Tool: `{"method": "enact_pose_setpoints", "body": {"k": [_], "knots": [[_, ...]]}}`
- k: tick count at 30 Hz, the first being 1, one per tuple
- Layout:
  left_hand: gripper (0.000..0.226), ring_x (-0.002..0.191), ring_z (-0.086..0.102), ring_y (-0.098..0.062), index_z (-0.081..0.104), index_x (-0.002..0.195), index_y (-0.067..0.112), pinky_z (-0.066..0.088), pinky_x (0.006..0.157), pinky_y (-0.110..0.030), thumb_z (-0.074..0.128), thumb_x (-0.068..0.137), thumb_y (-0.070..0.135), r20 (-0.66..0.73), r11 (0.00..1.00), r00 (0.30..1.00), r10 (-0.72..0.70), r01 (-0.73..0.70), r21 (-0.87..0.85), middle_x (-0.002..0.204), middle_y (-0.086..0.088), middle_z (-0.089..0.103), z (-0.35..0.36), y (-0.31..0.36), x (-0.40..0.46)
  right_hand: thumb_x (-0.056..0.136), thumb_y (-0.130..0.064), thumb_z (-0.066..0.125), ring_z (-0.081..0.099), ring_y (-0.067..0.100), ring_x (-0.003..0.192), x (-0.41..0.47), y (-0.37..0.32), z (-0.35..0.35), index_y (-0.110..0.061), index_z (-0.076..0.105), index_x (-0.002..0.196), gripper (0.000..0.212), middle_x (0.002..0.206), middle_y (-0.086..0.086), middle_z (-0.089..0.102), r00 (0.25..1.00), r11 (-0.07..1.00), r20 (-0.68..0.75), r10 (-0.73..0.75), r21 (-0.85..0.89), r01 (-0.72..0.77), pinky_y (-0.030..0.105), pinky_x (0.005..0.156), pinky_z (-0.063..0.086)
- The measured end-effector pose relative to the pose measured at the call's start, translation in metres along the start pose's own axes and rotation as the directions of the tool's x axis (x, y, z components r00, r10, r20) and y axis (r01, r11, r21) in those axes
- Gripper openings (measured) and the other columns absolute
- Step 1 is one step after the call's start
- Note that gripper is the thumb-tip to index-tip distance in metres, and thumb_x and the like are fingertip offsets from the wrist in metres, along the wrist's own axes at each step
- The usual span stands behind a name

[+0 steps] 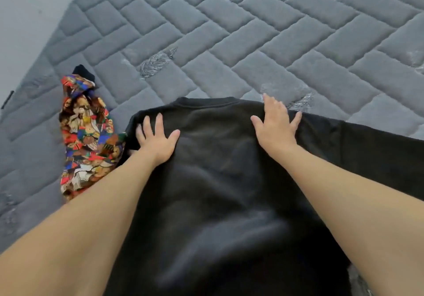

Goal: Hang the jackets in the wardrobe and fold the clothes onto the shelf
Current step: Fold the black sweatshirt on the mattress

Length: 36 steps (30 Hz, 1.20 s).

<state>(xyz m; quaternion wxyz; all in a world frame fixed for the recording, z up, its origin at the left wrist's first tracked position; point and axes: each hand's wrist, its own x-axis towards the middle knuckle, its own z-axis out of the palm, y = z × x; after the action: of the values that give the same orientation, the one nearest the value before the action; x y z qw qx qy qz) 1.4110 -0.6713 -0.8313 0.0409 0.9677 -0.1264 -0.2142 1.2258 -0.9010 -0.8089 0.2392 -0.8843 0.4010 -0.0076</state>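
A black sweatshirt (215, 169) lies spread flat on the grey quilted bed (252, 31), its collar pointing away from me. My left hand (156, 138) presses flat on its left shoulder with fingers spread. My right hand (276, 123) presses flat on its right shoulder, fingers straight and spread. The right sleeve (378, 148) stretches out to the right. A crumpled multicoloured patterned garment (87, 135) lies just left of the sweatshirt, beside my left forearm.
A small dark piece of cloth (83, 72) pokes out behind the patterned garment. A pale wall (25, 20) borders the bed at the far left. The quilted surface shows worn, scuffed patches (156, 62).
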Motion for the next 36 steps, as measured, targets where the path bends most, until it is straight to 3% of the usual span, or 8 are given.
{"method": "enact_pose_setpoints", "body": {"k": [4,7,10,14,17,20,30,36], "knots": [[0.077,0.148,-0.017,-0.02,-0.011,0.148,0.049,-0.001,0.1,-0.08,0.003,0.081,0.083,-0.167,0.995,0.983,0.081,-0.069,0.078,0.162,0.011,-0.015,0.033,-0.01,0.013,0.096,-0.043,0.05,0.035,0.029,0.136,0.005,0.007,0.045,-0.018,0.04,0.144,0.055,0.139,0.009,0.045,0.957,0.983,-0.287,-0.049,-0.184,-0.005,0.054,0.119,0.005],[0.079,0.15,-0.01,-0.023,-0.005,0.152,0.041,0.0,0.103,-0.078,0.012,0.086,0.082,-0.238,0.981,0.956,0.172,-0.143,0.132,0.164,0.003,-0.007,0.015,-0.011,0.018,0.093,-0.036,0.056,0.042,0.037,0.118,0.001,-0.001,0.036,-0.014,0.051,0.126,0.04,0.122,0.015,0.049,0.968,0.985,-0.251,-0.025,-0.169,-0.019,0.049,0.111,0.018],[0.061,0.137,0.025,-0.033,0.039,0.141,0.015,0.021,0.106,-0.067,0.031,0.098,0.058,-0.343,0.984,0.925,0.162,-0.127,0.123,0.147,-0.013,0.035,-0.01,0.001,0.017,0.095,-0.024,0.054,0.043,0.037,0.107,0.003,0.0,0.004,-0.01,0.052,0.113,0.023,0.114,0.015,0.048,0.97,0.98,-0.233,-0.065,-0.199,0.018,0.045,0.097,0.025],[0.03,0.107,0.036,-0.033,0.052,0.107,0.013,0.029,0.097,-0.057,0.037,0.095,0.035,-0.502,0.891,0.738,0.451,-0.406,0.205,0.113,-0.011,0.048,-0.051,0.07,0.033,0.092,-0.017,0.053,0.044,0.04,0.108,0.045,0.017,-0.059,-0.009,0.05,0.109,0.018,0.116,0.017,0.048,0.891,0.96,-0.448,0.081,-0.204,-0.19,0.051,0.098,0.031],[0.049,0.141,0.014,-0.03,0.029,0.14,0.024,-0.002,0.114,-0.066,0.023,0.099,0.049,-0.314,0.927,0.872,0.375,-0.348,0.141,0.149,-0.007,0.025,-0.05,0.118,0.042,0.095,-0.03,0.051,0.021,0.042,0.14,0.065,0.022,-0.072,-0.005,0.031,0.142,0.057,0.148,0.023,0.026,0.876,0.899,-0.385,0.293,-0.201,-0.389,0.063,0.118,0.001],[0.07,0.15,-0.017,-0.028,-0.003,0.158,0.027,-0.018,0.112,-0.066,0.009,0.098,0.061,-0.189,0.963,0.955,0.23,-0.196,0.185,0.165,-0.004,-0.008,-0.002,0.111,0.041,0.098,-0.047,0.035,0.0,0.034,0.15,0.034,0.0,-0.006,-0.011,0.01,0.157,0.073,0.163,0.017,0.005,0.984,0.951,-0.172,0.04,-0.297,-0.091,0.06,0.118,-0.01],[0.073,0.15,-0.018,-0.03,-0.006,0.158,0.023,-0.008,0.114,-0.068,0.017,0.098,0.059,-0.181,0.947,0.939,0.292,-0.258,0.192,0.165,-0.007,-0.013,-0.001,0.113,0.044,0.09,-0.044,0.036,0.018,0.03,0.149,0.021,0.012,0.035,-0.016,0.033,0.152,0.068,0.161,0.009,0.025,0.989,0.946,-0.126,-0.075,-0.324,0.031,0.056,0.12,0.009],[0.071,0.152,0.011,-0.031,0.023,0.158,0.019,0.0,0.12,-0.059,0.037,0.094,0.048,-0.209,0.756,0.738,0.641,-0.562,0.335,0.166,-0.007,0.012,-0.003,0.004,-0.014,0.09,-0.042,0.036,0.018,0.03,0.149,0.024,0.02,0.041,-0.017,0.032,0.152,0.067,0.16,0.009,0.025,0.979,0.943,-0.178,-0.099,-0.331,0.035,0.056,0.12,0.007]]}}
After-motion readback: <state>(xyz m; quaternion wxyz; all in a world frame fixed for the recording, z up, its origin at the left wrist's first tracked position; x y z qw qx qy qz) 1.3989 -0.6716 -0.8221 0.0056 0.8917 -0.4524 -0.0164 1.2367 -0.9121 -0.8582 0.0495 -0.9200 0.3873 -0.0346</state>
